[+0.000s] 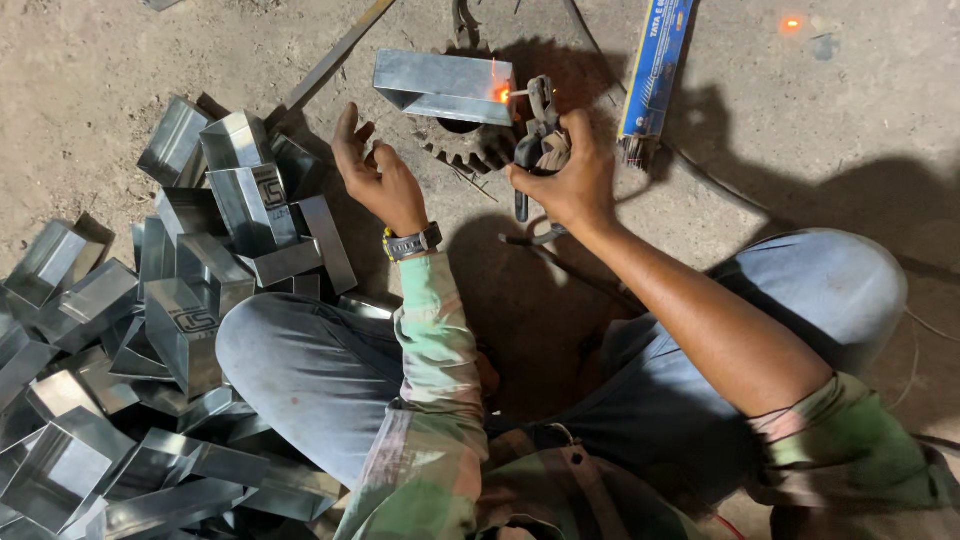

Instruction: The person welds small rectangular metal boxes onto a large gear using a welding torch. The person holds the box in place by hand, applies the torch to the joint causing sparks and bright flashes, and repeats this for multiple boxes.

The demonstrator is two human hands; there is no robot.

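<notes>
To your left lies the heap of folded sheet-metal boxes (150,330), piled loosely within arm's reach on the dirt floor (100,60). Ahead of you, one metal box (445,87) rests on a toothed gear (468,148), which lifts it off the ground. Your right hand (565,175) wraps its fingers tightly round the electrode holder (535,135), bringing the glowing rod tip (503,95) against the box's right end. Your left hand (375,175) hovers just beside the box, fingers loosely spread and curled, holding nothing. A blue electrode packet (655,65) lies near, partly cut off at the top. The seam itself is hard to make out behind the glow.
</notes>
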